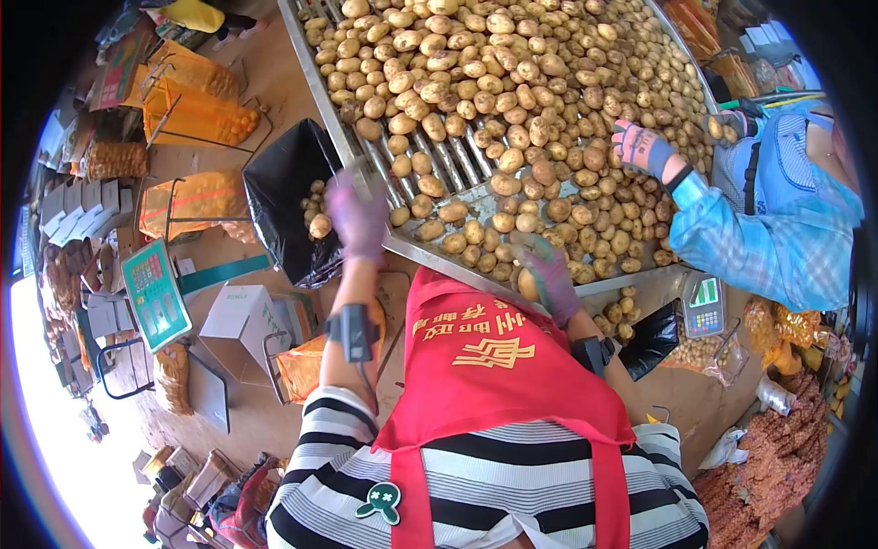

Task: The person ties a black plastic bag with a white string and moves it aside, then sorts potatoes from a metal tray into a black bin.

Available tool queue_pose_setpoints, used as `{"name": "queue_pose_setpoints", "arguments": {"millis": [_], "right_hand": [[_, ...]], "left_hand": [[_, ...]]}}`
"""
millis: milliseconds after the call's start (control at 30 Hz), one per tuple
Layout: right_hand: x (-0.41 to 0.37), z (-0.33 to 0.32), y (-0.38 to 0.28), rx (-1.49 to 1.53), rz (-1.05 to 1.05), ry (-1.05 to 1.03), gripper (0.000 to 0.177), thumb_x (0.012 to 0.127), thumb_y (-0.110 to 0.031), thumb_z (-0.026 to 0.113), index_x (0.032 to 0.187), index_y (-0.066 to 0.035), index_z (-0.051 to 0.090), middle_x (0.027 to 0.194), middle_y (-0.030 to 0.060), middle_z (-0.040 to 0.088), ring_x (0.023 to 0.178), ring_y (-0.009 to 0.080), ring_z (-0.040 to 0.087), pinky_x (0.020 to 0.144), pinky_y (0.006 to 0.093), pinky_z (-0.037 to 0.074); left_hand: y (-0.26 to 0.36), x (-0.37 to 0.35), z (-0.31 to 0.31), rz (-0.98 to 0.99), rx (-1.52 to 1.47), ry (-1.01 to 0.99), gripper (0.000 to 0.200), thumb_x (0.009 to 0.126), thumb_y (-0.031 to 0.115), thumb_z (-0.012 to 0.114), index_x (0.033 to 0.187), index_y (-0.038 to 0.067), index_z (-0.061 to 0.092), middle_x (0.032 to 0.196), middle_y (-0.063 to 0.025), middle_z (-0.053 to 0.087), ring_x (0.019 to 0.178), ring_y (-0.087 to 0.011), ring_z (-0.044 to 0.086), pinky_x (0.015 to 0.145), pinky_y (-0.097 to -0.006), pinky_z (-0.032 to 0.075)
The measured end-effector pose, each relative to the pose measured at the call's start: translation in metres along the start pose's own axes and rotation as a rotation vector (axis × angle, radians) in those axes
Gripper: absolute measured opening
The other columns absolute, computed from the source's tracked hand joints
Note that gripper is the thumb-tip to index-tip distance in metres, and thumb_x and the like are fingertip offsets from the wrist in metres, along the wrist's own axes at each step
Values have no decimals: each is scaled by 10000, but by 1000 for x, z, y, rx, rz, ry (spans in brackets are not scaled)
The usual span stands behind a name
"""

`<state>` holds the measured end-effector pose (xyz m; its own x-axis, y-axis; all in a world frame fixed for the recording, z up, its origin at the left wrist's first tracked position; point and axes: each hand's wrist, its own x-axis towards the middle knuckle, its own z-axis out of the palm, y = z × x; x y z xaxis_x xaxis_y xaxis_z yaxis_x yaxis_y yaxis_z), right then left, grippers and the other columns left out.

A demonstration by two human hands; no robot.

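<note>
A sloping metal sorting table (315,78) with roller bars is heaped with potatoes (512,82). My left hand (358,218), in a purple glove and smeared by motion, is at the table's left corner, beside a black plastic bag (288,174). Inside that bag's mouth lie several potatoes (317,206); whether the hand holds anything is not visible. At the table's near edge, my right hand (549,279), in a purple and greenish glove, has its fingers closed around a potato (528,284).
Across to the right, a co-worker's gloved hand (643,149) reaches over the potatoes. A green-panelled scale (157,295) and a white carton (242,329) stand left. Another scale (704,306) and black bag (651,343) are right. Orange mesh sacks (197,110) hang on frames.
</note>
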<state>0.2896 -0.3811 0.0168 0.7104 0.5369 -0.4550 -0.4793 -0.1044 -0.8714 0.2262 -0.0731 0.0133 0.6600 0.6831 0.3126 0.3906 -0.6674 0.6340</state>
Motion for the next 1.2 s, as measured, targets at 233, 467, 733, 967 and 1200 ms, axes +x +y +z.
{"name": "queue_pose_setpoints", "arguments": {"millis": [233, 467, 733, 967, 1200], "right_hand": [[-21, -28, -14, -17, -17, 203, 285, 921, -120, 573, 1169, 15, 609, 1082, 56, 638, 968, 109, 592, 855, 237, 467], [-24, -62, -5, 117, 58, 273, 274, 917, -141, 599, 1151, 0, 622, 1036, 35, 638, 922, 115, 594, 820, 257, 472], [-9, -71, -7, -135, -177, 426, 303, 929, -177, 585, 1159, 18, 619, 1063, 49, 640, 959, 124, 579, 837, 258, 458], [-8, -83, 5, 14, -81, 444, 331, 932, -174, 569, 1201, 17, 598, 1104, 46, 637, 989, 121, 562, 875, 266, 445], [10, -98, 12, 286, -116, 504, 344, 916, -129, 585, 1222, 29, 572, 1133, 72, 630, 1014, 135, 581, 895, 258, 450]], "left_hand": [[139, 8, 155, 202, 353, -912, 583, 881, 381, 579, 1365, 106, 407, 1254, -184, 521, 1106, -361, 577, 917, -433, 481], [138, 3, 139, 214, 218, -1054, 545, 860, 285, 565, 1353, 101, 421, 1155, -180, 561, 1010, -303, 628, 844, -411, 509], [153, 61, 185, -279, -143, -667, 439, 818, 399, 685, 964, -2, 579, 988, -191, 618, 910, -305, 639, 791, -379, 532], [192, 55, 177, 337, 394, -908, 637, 782, 364, 738, 1287, 131, 427, 1223, -165, 493, 1026, -348, 626, 835, -418, 524], [146, 23, 157, 75, -252, -1050, 552, 818, 381, 695, 1200, 51, 471, 1053, -108, 586, 835, -185, 629, 726, -337, 533]]}}
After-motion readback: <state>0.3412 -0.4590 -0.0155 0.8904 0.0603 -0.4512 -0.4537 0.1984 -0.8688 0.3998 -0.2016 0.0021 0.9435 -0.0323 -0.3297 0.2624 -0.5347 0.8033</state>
